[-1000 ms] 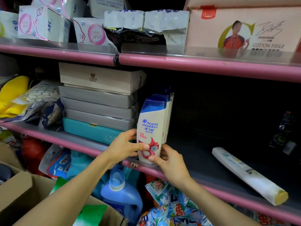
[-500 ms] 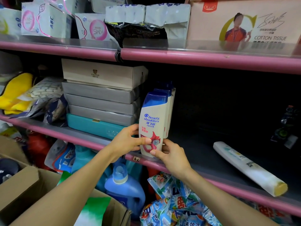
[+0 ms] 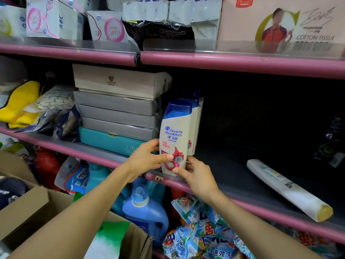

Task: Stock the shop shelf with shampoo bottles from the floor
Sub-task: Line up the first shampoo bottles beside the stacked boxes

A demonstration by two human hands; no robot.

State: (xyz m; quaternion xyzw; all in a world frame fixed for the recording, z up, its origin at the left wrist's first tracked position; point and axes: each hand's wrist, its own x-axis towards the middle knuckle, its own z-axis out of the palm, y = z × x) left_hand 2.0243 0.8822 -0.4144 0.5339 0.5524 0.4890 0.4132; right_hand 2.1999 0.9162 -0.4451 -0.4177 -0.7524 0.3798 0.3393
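On the middle shelf (image 3: 242, 186) front edge | white shampoo bottle (image 3: 175, 139), blue cap, upright | left hand (image 3: 147, 157) and right hand (image 3: 194, 172) fingers pinch its base | cardboard box (image 3: 28, 208) below holds green-white packet (image 3: 110, 238)

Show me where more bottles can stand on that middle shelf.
Bare shelf lies right of the white blue-capped shampoo bottles, up to the lying white tube, and in the dark behind it. Left is crowded: the stacked grey and teal boxes stand against the bottles.

The shampoo bottle (image 3: 175, 139) is smooth glossy plastic. The shelf (image 3: 242, 61) edge looks like painted pink metal, slightly shiny. The boxes (image 3: 115, 103) at left are matt cardboard.
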